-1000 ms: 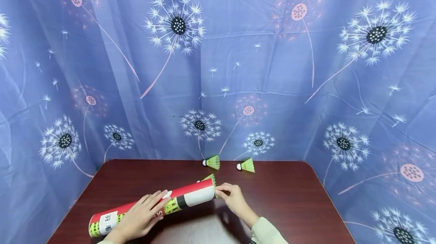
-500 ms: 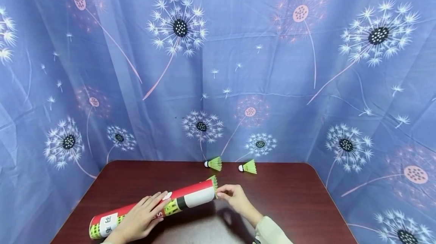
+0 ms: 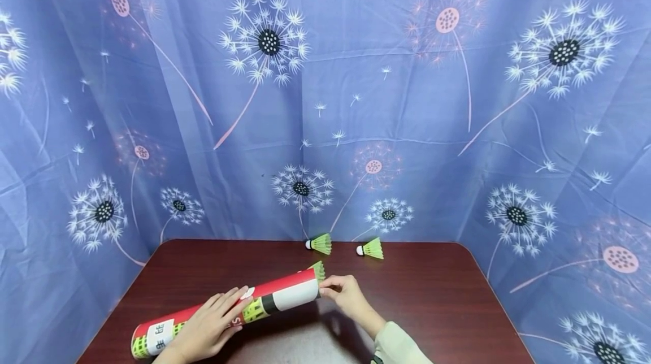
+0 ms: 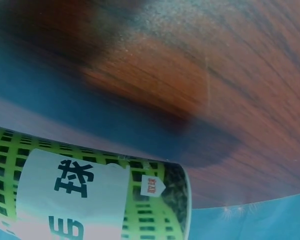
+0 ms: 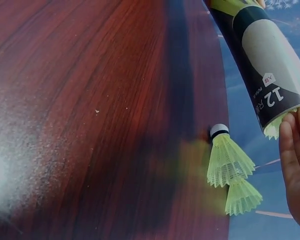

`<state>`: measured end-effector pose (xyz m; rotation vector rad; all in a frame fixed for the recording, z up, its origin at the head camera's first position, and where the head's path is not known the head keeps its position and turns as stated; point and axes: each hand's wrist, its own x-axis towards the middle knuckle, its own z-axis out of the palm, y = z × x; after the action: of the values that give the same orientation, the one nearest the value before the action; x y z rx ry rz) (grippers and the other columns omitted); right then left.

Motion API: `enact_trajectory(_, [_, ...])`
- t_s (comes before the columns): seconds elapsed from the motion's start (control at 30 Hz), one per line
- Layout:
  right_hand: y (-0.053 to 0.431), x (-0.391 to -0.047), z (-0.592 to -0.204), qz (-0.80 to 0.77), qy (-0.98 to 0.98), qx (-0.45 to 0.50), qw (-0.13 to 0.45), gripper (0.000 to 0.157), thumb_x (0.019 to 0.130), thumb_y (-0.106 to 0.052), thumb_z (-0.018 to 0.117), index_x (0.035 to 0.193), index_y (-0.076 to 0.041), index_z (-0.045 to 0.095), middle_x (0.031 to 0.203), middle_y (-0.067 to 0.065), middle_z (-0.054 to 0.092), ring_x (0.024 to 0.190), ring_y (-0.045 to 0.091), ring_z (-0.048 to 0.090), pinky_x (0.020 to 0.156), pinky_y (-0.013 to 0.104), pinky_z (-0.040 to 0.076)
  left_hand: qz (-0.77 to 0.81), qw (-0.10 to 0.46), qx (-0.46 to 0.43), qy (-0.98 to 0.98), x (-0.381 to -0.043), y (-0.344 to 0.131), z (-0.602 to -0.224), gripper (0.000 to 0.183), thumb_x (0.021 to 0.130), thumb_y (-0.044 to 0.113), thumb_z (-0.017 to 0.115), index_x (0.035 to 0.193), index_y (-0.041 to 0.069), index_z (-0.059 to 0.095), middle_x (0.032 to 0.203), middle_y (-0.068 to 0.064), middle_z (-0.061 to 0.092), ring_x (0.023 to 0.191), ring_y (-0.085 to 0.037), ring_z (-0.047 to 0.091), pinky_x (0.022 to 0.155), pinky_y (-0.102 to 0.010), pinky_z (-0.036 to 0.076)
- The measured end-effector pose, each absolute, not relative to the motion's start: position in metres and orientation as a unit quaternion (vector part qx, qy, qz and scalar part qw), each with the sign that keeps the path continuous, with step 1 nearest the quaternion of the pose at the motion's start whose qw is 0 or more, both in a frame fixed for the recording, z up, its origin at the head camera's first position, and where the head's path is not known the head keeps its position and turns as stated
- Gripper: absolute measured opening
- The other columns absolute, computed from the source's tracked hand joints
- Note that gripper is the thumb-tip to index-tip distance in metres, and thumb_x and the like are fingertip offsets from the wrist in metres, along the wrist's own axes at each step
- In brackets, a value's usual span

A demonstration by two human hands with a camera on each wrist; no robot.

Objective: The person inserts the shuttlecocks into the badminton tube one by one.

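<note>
In the head view my left hand (image 3: 211, 321) lies over a red, white and green shuttlecock tube (image 3: 292, 293) and grips it, its right end raised off the table. My right hand (image 3: 351, 299) is at the tube's right mouth. Its thumb and fingertips pinch the edge of a shuttlecock inside the mouth; in the right wrist view that shuttlecock's yellow-green skirt (image 5: 272, 128) shows at the rim, the rest hidden in the tube. The left wrist view has the tube's other end (image 4: 155, 200), with a white label.
Two yellow-green shuttlecocks, one on the left (image 3: 319, 244) and one on the right (image 3: 371, 248), lie near the back edge of the dark red table (image 3: 422, 302). Another shuttlecock (image 3: 319, 269) is partly hidden behind the tube's mouth. A blue dandelion-print curtain (image 3: 325, 98) surrounds the table.
My right hand has shifted slightly left against the tube's mouth, and less of the pinched shuttlecock's skirt shows there than half a second ago. My left hand keeps its hold on the tube.
</note>
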<state>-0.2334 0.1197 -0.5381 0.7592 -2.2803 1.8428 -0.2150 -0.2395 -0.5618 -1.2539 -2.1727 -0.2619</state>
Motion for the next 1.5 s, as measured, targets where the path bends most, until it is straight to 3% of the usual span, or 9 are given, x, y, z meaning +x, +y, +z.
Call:
enact_trajectory(0.1, [0.121, -0.236, -0.54, 0.601, -0.75, 0.27, 0.054, 0.011, 0.082, 0.003, 0.069, 0.091, 0.011, 0.072, 0.087, 0.022, 0.07, 0.077, 0.005, 0.063, 0.068, 0.024, 0.054, -0.101, 0.306, -0.473, -0.82, -0.215, -0.241, -0.563, 0.052, 0.101, 0.042, 0.04, 0.14, 0.009, 0.051, 0.146, -0.011, 0.044, 0.117, -0.029, 0.055, 0.096, -0.034, 0.031])
enact_trajectory(0.27, [0.128, -0.242, -0.542, 0.599, -0.747, 0.283, 0.045, 0.016, 0.085, 0.001, 0.067, 0.096, 0.012, 0.07, 0.09, 0.024, 0.07, 0.077, 0.006, 0.064, 0.068, 0.026, 0.055, -0.103, 0.309, -0.471, -0.82, -0.216, -0.243, -0.563, 0.051, 0.098, 0.037, 0.05, 0.139, 0.007, 0.052, 0.146, -0.013, 0.045, 0.117, -0.03, 0.055, 0.098, -0.034, 0.029])
enact_trajectory(0.53, [0.13, -0.246, -0.542, 0.603, -0.758, 0.246, 0.04, 0.018, 0.087, -0.001, 0.067, 0.099, 0.011, 0.07, 0.095, 0.023, 0.07, 0.085, 0.014, 0.067, 0.073, 0.025, 0.055, -0.095, 0.32, -0.471, -0.816, -0.217, -0.246, -0.56, 0.05, 0.1, 0.039, 0.044, 0.137, 0.007, 0.053, 0.144, -0.013, 0.046, 0.115, -0.031, 0.056, 0.093, -0.038, 0.034])
enact_trajectory(0.77, [0.122, -0.245, -0.547, 0.63, -0.74, 0.235, 0.016, 0.018, 0.086, 0.002, 0.067, 0.099, 0.014, 0.069, 0.095, 0.026, 0.069, 0.08, 0.008, 0.065, 0.072, 0.025, 0.055, -0.094, 0.311, -0.477, -0.816, -0.217, -0.244, -0.558, 0.051, 0.097, 0.036, 0.051, 0.138, 0.006, 0.052, 0.144, -0.014, 0.046, 0.117, -0.032, 0.056, 0.095, -0.037, 0.033])
enact_trajectory(1.1, [0.116, -0.244, -0.549, 0.63, -0.74, 0.237, 0.016, 0.016, 0.085, 0.005, 0.066, 0.098, 0.014, 0.07, 0.094, 0.026, 0.069, 0.08, 0.003, 0.061, 0.071, 0.022, 0.054, -0.098, 0.306, -0.472, -0.821, -0.216, -0.244, -0.561, 0.051, 0.099, 0.037, 0.048, 0.139, 0.006, 0.051, 0.143, -0.015, 0.047, 0.118, -0.032, 0.055, 0.099, -0.034, 0.028])
enact_trajectory(1.2, [0.118, -0.244, -0.548, 0.633, -0.73, 0.258, 0.013, 0.019, 0.086, 0.002, 0.066, 0.1, 0.014, 0.069, 0.095, 0.026, 0.068, 0.08, 0.004, 0.063, 0.071, 0.026, 0.055, -0.097, 0.309, -0.471, -0.82, -0.216, -0.246, -0.562, 0.051, 0.098, 0.037, 0.048, 0.139, 0.006, 0.052, 0.144, -0.014, 0.047, 0.117, -0.031, 0.055, 0.099, -0.033, 0.027])
enact_trajectory(1.37, [0.123, -0.248, -0.547, 0.642, -0.713, 0.282, 0.018, 0.023, 0.091, 0.003, 0.059, 0.105, 0.021, 0.063, 0.093, 0.033, 0.065, 0.081, 0.019, 0.069, 0.073, 0.041, 0.057, -0.093, 0.315, -0.467, -0.821, -0.217, -0.248, -0.563, 0.051, 0.1, 0.039, 0.043, 0.138, 0.006, 0.052, 0.142, -0.015, 0.048, 0.117, -0.031, 0.055, 0.096, -0.037, 0.032])
enact_trajectory(1.5, [0.127, -0.245, -0.537, 0.655, -0.727, 0.206, 0.022, 0.022, 0.091, 0.005, 0.059, 0.105, 0.021, 0.062, 0.095, 0.035, 0.064, 0.079, 0.014, 0.068, 0.073, 0.031, 0.057, -0.094, 0.315, -0.469, -0.82, -0.215, -0.251, -0.564, 0.051, 0.101, 0.039, 0.041, 0.138, 0.006, 0.053, 0.138, -0.018, 0.052, 0.116, -0.032, 0.055, 0.098, -0.036, 0.03])
